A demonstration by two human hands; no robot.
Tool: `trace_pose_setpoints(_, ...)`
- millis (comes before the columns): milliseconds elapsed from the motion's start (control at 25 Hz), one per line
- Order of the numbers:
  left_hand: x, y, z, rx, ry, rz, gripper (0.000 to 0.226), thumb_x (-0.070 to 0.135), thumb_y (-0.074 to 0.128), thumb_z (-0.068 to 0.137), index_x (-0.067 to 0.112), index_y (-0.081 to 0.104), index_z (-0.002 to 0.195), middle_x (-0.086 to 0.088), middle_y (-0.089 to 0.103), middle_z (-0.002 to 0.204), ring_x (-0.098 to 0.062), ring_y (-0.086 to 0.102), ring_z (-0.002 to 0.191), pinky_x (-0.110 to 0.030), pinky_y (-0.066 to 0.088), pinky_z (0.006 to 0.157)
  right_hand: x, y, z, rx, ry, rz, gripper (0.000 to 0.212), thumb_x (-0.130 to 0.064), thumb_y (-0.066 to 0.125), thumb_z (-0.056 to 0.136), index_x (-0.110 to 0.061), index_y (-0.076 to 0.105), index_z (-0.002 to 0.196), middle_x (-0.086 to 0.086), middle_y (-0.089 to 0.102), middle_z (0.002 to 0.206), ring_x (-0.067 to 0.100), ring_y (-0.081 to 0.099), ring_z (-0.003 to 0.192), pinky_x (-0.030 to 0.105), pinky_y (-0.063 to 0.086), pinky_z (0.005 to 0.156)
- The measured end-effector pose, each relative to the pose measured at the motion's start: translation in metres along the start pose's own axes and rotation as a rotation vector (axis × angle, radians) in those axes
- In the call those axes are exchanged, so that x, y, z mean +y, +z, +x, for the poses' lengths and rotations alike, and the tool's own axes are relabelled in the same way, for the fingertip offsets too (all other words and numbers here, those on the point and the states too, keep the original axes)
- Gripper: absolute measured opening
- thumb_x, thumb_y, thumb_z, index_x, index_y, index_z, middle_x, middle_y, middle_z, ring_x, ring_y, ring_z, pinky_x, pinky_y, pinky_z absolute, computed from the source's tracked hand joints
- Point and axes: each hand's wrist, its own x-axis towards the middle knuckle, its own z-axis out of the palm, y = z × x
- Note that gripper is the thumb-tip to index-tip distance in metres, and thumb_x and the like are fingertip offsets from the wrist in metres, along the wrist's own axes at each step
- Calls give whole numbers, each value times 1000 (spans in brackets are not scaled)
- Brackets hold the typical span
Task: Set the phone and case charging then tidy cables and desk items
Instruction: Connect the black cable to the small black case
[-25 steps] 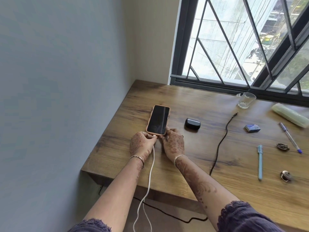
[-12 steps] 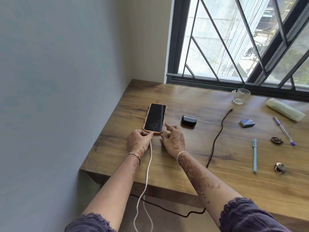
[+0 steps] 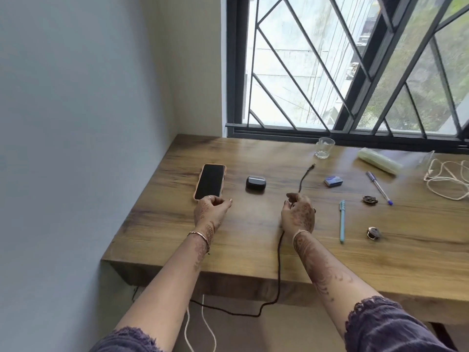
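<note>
While the left hand [image 3: 210, 209], fingers slack, rests at the peach-cased black phone [image 3: 210, 181] on the wooden table [image 3: 253, 250], the right hand [image 3: 299, 214] curls over the black braided cable [image 3: 279, 262], grip unclear, probably bound for the dark oval charging case [image 3: 255, 183].

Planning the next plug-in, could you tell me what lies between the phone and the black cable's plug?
The head view shows the black earbud case there, on the desk.

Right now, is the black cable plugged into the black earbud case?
No, the black cable ends in a bare plug on the desk, to the right of the earbud case and apart from it.
</note>
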Motion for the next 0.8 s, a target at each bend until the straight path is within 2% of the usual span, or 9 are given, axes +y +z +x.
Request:
trace_pose_setpoints(120,3,20,-14,-80,-2,-22,20,32,77,73,21,60,72,4,62,74,-16,56,71,-30,48,71,24,-18,5,-19,62,20,20,-16,56,89,-18,67,106,7,64,114,27,60,107,29,44,93)
trace_pose_setpoints(240,10,35,-26,-178,-16,-72,19,26,76,77,19,58,74,-1,60,72,-13,51,58,-23,45,56,39,-36,8,-48,99,20,20,-15,58,90,-15,68,106,8,68,110,25,63,105,24,44,89)
trace_pose_setpoints(320,19,44,-33,-240,-24,-106,17,22,73,80,17,57,76,-2,60,70,-11,49,54,-20,44,47,46,-43,11,-76,105,33,20,-15,59,89,-14,69,106,8,70,108,25,64,105,27,47,91)
trace_pose_setpoints(440,31,63,-34,-292,-32,-160,13,17,71,83,15,59,78,-4,62,73,-12,53,55,-21,49,51,49,-49,21,-133,86,30,22,-17,60,88,-13,69,107,8,71,110,25,65,104,31,49,94)
trace_pose_setpoints(560,38,82,-28,-350,-13,-198,7,9,64,86,13,62,82,-5,63,77,-12,55,58,-22,51,56,45,-52,34,-178,62,2,24,-17,60,89,-13,68,111,6,70,112,23,64,106,27,46,93)
trace_pose_setpoints(720,49,112,-6,-438,29,-152,16,-1,57,87,13,62,93,-4,62,85,-12,57,70,-23,50,66,36,-45,60,-203,55,-23,27,-18,59,89,-15,65,115,3,69,113,21,63,108,26,45,95)
trace_pose_setpoints(800,56,135,17,-465,37,-83,22,-2,57,85,11,63,101,-4,63,93,-16,60,81,-29,52,75,35,-39,82,-181,76,-5,28,-14,56,90,-15,63,117,4,69,113,22,62,110,29,46,96)
